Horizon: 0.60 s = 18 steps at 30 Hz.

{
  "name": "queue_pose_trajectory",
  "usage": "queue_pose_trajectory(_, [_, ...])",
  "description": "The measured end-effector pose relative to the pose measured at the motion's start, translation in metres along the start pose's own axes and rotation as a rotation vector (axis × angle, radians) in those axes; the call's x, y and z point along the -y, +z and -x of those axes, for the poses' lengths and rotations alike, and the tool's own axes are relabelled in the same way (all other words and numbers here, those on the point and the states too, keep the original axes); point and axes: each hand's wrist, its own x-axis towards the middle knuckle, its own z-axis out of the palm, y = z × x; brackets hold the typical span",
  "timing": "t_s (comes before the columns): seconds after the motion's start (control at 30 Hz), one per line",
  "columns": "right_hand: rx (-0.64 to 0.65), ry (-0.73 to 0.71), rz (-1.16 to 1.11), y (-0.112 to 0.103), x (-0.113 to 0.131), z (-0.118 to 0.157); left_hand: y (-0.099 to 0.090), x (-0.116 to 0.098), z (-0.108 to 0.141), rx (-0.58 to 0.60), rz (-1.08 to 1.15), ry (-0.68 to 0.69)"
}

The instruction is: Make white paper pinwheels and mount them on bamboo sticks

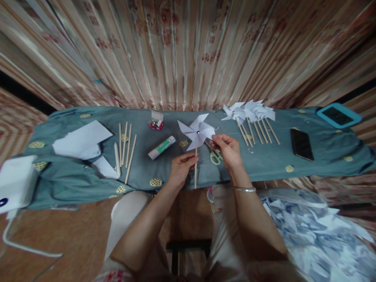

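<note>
A white paper pinwheel (pixel 198 132) with a pin at its centre stands on a wooden stick (pixel 195 174) over the middle of the table. My left hand (pixel 183 167) is closed round the stick just below the blades. At the pinwheel's right, my right hand (pixel 228 149) pinches the tip of one blade. Green-handled scissors (pixel 216 157) lie beside my right hand, partly hidden by it. Left of the pinwheel are a glue stick (pixel 161 147) and a small open red box of pins (pixel 156 120).
Finished pinwheels (pixel 249 111) lie at the back right, near a black phone (pixel 302 144) and a blue-framed device (pixel 339 115). Loose sticks (pixel 123 145), white paper sheets (pixel 79 141) and a white appliance (pixel 18 182) are on the left. Paper pieces (pixel 326 231) fill a bag at lower right.
</note>
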Motion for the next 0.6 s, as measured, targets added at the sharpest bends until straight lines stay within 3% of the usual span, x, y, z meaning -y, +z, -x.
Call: queue_pose_trajectory(0.6, [0.157, -0.007, 0.194, 0.005, -0.006, 0.017, 0.000, -0.002, -0.003, -0.032, -0.009, 0.037])
